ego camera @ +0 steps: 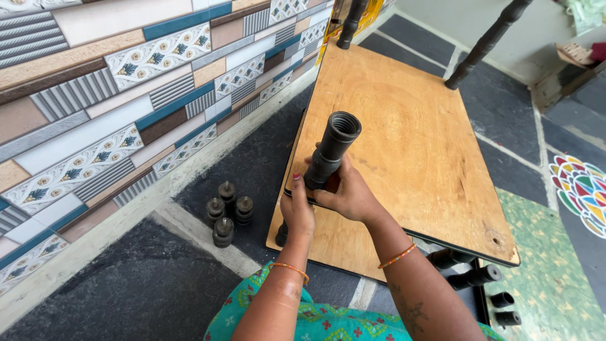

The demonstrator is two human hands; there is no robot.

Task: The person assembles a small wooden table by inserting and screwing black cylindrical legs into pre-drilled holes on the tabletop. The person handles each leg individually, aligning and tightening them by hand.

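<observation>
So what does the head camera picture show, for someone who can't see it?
Two hands, the left hand and right hand, grip a dark ridged plastic tube at the corner of a tan wooden board on a dark stone floor. Four small black knobs sit beside a patterned tiled wall.

At the far end of the wooden board, leaning against the tiled wall, stands a yellow package (pixel 353 16): flat, glossy, with an orange edge and some dark print too small to make out. A dark turned post crosses in front of it, so only strips of it show. Over in the far right corner of the room sits an open cardboard box (pixel 571 53), brown, low, with a pale woven thing lying in it. No labels, signs or screens are anywhere in sight.
</observation>
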